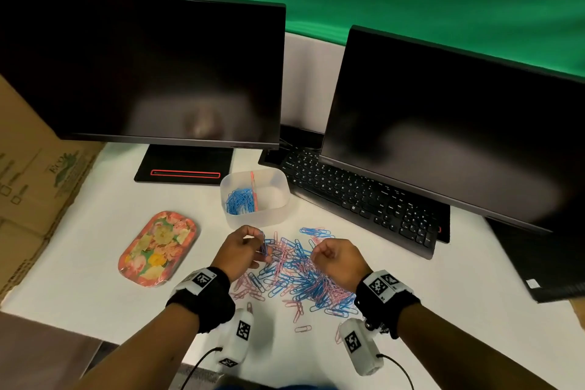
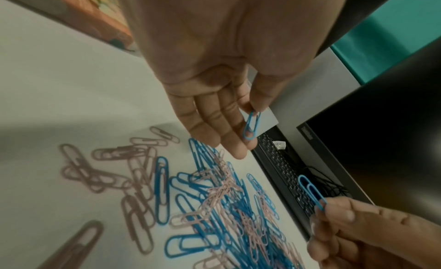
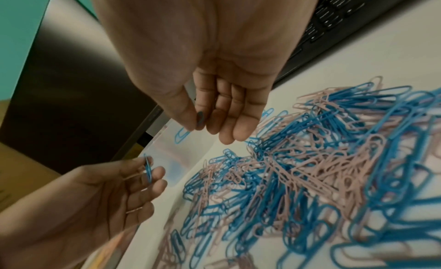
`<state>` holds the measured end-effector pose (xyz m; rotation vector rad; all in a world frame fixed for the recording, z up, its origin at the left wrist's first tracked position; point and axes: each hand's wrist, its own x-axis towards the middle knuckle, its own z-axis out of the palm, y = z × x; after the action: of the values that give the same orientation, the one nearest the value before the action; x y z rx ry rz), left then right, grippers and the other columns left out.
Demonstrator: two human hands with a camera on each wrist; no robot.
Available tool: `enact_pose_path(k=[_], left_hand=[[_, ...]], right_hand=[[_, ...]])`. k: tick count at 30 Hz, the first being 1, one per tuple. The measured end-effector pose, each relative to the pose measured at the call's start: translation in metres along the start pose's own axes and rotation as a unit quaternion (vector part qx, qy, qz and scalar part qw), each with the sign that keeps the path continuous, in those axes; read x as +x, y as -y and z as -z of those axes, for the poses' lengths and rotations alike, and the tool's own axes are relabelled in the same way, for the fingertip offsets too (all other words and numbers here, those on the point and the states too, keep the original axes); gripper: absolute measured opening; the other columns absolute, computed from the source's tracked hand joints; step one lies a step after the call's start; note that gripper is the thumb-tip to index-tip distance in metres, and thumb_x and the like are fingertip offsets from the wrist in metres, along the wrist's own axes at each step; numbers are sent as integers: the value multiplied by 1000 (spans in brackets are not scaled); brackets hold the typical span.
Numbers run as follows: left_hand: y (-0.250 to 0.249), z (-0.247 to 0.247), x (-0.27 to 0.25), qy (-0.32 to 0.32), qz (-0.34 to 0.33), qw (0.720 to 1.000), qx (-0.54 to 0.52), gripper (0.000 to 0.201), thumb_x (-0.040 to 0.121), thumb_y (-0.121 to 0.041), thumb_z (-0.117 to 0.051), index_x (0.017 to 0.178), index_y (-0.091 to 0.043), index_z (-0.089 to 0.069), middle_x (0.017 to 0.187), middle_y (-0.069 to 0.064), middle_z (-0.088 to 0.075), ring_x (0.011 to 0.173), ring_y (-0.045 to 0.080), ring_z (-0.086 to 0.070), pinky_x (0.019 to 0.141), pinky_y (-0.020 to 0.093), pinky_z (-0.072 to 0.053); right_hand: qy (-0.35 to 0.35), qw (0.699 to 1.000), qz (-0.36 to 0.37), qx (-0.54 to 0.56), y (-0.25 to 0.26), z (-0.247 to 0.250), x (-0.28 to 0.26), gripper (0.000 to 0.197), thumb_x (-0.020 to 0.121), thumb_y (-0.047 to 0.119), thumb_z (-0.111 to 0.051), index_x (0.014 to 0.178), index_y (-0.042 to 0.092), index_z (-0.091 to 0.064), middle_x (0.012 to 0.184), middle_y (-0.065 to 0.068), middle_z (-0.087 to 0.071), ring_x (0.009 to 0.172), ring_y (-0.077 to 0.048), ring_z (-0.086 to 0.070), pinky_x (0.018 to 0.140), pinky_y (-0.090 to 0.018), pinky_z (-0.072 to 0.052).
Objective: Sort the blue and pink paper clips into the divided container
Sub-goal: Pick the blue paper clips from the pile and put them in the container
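While the left hand (image 1: 239,248) pinched one blue paper clip (image 2: 251,128) upright above the mixed pile (image 1: 300,272), the right hand (image 1: 337,258) pinched another (image 2: 311,192), seen only from the wrists. Divided container (image 1: 278,204) sat just beyond; blue clips (image 1: 239,201) filled its left half. Box lettering unreadable.

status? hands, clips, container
Left hand and right hand each pinch a blue clip. Container: blue clips left side only. Mixed pile remains. Nothing blocking.
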<state>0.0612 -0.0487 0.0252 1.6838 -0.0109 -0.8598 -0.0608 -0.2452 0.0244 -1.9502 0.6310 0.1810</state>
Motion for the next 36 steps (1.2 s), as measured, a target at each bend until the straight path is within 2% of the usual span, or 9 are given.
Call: enact_pose_path(k=[6,11,16,19,21,23,30,33,36], left_hand=[[3,7,8,-28,2,1000,-11,18,91,3,-41,97,-10,-53,74,11,-64,63,24,-62,61,30,-47],[-2,9,7,-19,28,995,-90,30,82,11,-37,97,-7,-56,69,13,-56,58,24,-53,59,30,-45],[-8,-4,4,37,57,984,-167,16,85,-2,-36,82,-7,-51,66,9,-49,55,21,-46,55,31,-40],[-6,-5,13,-6,40,996,-84,16,89,-12,-46,74,-11,-50,63,6,-47,54,19,-42,54,29,-37],[0,1,24,-42,1,997,59,19,91,-20,-51,72,-14,-51,66,3,-50,61,21,-46,62,29,-38],[7,6,34,-60,-47,968,240,19,93,-27,-52,79,-15,-59,78,2,-60,76,22,-54,72,28,-40],[11,5,49,-18,-102,881,461,30,98,-22,-38,111,-12,-63,116,9,-66,109,28,-59,95,33,-46],[13,-1,52,-9,-106,854,509,30,96,-21,-41,121,-17,-57,124,7,-62,114,27,-57,98,37,-46],[13,-7,50,-15,-107,814,570,32,92,-19,-48,123,-20,-51,123,6,-61,112,27,-58,94,38,-49]], right_hand=[[57,979,-41,190,13,1,-3,24,89,-13,-43,86,5,-59,71,-16,-65,58,-24,-63,54,-28,-52],[85,957,-68,269,22,-4,-7,17,93,-7,-44,90,4,-56,74,-18,-68,63,-26,-67,58,-30,-55],[63,964,-44,255,33,-15,1,17,92,-5,-51,82,6,-59,80,-14,-66,67,-17,-65,63,-28,-54],[36,951,-43,302,38,-14,7,13,90,-6,-52,82,4,-56,86,-15,-69,71,-18,-67,66,-29,-56],[21,937,-63,344,39,-11,11,13,90,-6,-52,83,4,-53,85,-19,-70,71,-24,-69,63,-30,-57],[9,929,-92,358,37,-9,17,14,89,-8,-53,87,6,-51,79,-20,-67,63,-26,-67,59,-31,-57],[-52,970,-172,162,21,-10,42,24,89,-3,-40,88,12,-58,65,-8,-53,47,-16,-42,41,-18,-33],[-44,989,-139,-21,19,-12,46,16,91,15,-49,87,18,-64,85,-4,-60,74,-20,-53,66,-21,-39],[-27,974,-115,-194,21,-15,44,18,86,16,-51,96,14,-66,100,-5,-67,94,-23,-62,72,-23,-47]])
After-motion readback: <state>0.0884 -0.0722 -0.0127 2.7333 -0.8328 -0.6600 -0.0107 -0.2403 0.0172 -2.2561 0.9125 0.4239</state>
